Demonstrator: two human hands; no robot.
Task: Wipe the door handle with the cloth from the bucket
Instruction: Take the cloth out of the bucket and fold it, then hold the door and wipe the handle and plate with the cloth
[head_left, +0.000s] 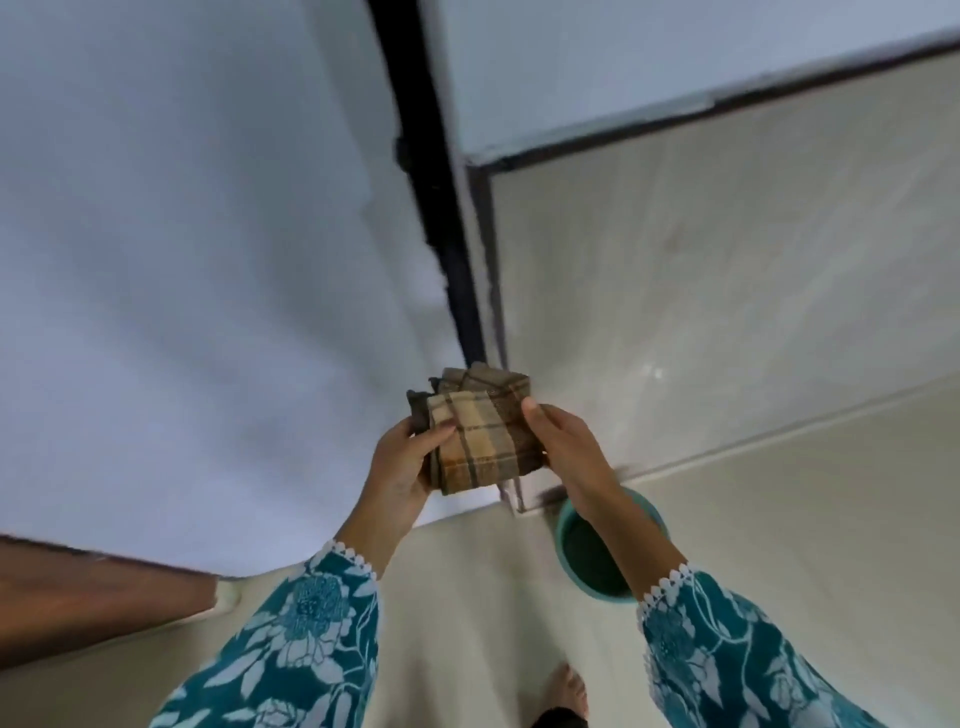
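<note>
Pale tiled floor (779, 545) below, we pinch a folded brown-and-tan checked cloth (475, 431) between left hand (402, 462) and right hand (563, 441), both grips closed, above the teal plastic bucket (563, 525), likely readying it; no door handle shows.

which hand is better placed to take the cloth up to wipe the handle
Left, tentatively. The left hand wraps the folded cloth from beneath with its thumb on top; the right hand only pinches one edge. No handle is visible.

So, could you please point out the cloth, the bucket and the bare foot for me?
cloth (475, 441): head view, on its striped top fold.
bucket (563, 540): head view, on its teal left rim.
bare foot (569, 688): head view, on the toes.
</note>
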